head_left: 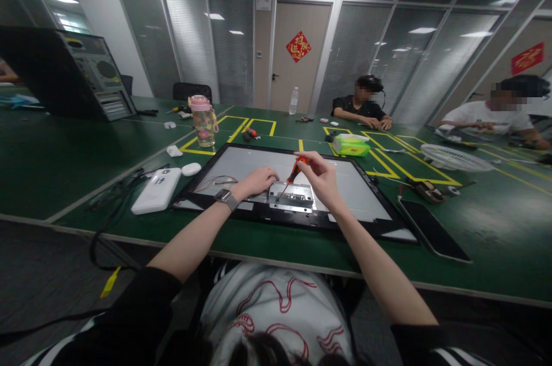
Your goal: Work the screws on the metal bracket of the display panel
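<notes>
A large flat panel with a black frame and pale grey back (241,160) lies on the table in front of me. Near its front edge sits a metal bracket (291,195). My right hand (321,178) grips a screwdriver (296,171) with an orange and black handle. The shaft slants down to the left, its tip at the bracket; whether it sits in a screw is too small to tell. My left hand (257,181) rests on the panel at the bracket's left end, fingers stretched out and partly bent. Thin wires (215,181) lie left of that hand.
Left of the panel are a white power bank (156,190), a white case (191,169) and a pink-lidded bottle (204,124). A phone (431,228) lies to the right, beyond a green tissue pack (351,145). A computer tower (69,72) stands far left. Two people sit across the table.
</notes>
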Available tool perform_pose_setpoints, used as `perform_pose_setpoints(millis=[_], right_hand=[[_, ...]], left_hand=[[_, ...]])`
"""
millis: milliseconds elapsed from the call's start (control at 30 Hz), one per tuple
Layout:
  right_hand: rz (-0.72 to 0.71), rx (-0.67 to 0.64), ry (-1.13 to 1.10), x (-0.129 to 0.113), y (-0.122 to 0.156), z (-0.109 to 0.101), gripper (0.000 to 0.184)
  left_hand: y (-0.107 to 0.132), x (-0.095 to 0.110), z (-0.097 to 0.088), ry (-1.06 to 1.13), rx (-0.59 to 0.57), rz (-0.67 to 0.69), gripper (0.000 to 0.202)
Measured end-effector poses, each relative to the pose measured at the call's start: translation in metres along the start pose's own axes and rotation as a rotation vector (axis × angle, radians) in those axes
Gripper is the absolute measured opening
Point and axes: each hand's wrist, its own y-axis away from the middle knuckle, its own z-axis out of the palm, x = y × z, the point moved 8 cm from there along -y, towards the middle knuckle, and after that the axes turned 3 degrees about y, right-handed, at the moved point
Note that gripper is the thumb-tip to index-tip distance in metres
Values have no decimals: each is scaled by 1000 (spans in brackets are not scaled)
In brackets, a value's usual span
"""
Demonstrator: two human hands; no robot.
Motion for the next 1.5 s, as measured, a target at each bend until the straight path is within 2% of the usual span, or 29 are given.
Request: perform_pose_setpoints(millis=[100,200,267,400,533,767,967,1100,1267,1500], right_hand=[[17,41,-59,6,-2,-3,9],[98,26,-186,17,-1,-1,7],[150,6,-248,22,0,1,11],[224,-60,-367,23,0,8,31],[219,-111,-491,15,-1,14,28],[259,-86,-427,22,1,12,17],[292,-97,-490,17,1,15,26],[271,-113,-535,12,0,18,22],[284,-111,-508,17,1,17,18],[334,-149,-570,12,3,21,28]], left_hand=[[1,2,-1,3,-7,-14,35],[1,3,-2,1,-14,-21,35],[1,3,-1,1,-16,-18,35],[0,1,0,-4,-5,-2,35],[0,0,0,-16,6,-3,35],[0,3,-2,-3,-3,-1,34],[0,1,0,-14,-1,-3,35],[-1,1,0,-23,3,1,35],[1,4,-2,-23,-6,-2,35],[1,4,-3,-8,4,-8,34]])
